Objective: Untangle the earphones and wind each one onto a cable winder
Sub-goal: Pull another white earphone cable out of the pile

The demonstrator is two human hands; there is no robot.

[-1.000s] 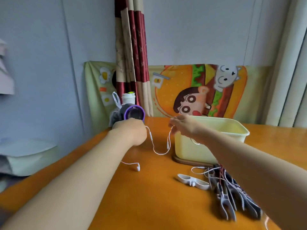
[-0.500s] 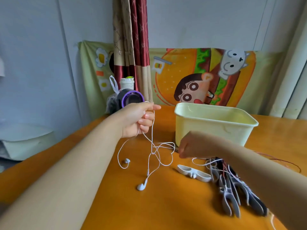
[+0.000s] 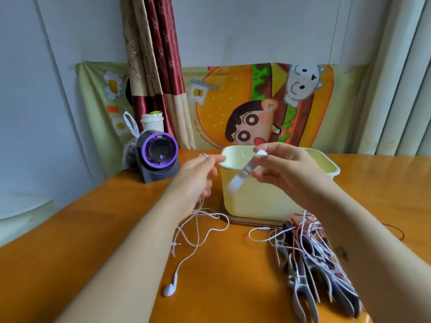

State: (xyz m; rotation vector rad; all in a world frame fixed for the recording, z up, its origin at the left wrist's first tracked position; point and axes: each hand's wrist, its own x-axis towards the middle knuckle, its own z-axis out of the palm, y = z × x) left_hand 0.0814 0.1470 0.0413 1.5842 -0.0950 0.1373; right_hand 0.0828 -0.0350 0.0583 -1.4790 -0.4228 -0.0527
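In front of the pale yellow tub (image 3: 275, 197), which stands on a thin brown board (image 3: 251, 221) on the orange table (image 3: 221, 287), both hands are raised. Left of the tub stands one dark device with a purple ring (image 3: 159, 155), with a white cup (image 3: 152, 122) and a clear plastic bag (image 3: 130, 145) behind it. A red and beige curtain (image 3: 158, 73) and a cartoon cloth (image 3: 251, 106) hang behind the tub.

The right hand (image 3: 286, 169) is up against the tub's near wall and hides part of its rim. It pinches one white cable winder (image 3: 240, 180) between thumb and fingers. The winder is blurred; its long axis slants from the fingers down and to the left, across the tub's front.

The left hand (image 3: 196, 180), just left of the tub, has a ring (image 3: 204, 155) on one finger. Its lower fingers are curled on the cable of one white earphone (image 3: 198, 229), which drops from under the palm. The cable loops loosely on the table before the tub's left corner. One earbud (image 3: 169, 289) lies nearest the camera, its stem pointing back toward the tub, and one plug (image 3: 177, 244) lies among the loops.

Right of the tub's front lies one heap of grey and dark winders tangled with white and red cables (image 3: 310, 257), partly hidden by the right forearm. The heap is too knotted to count.
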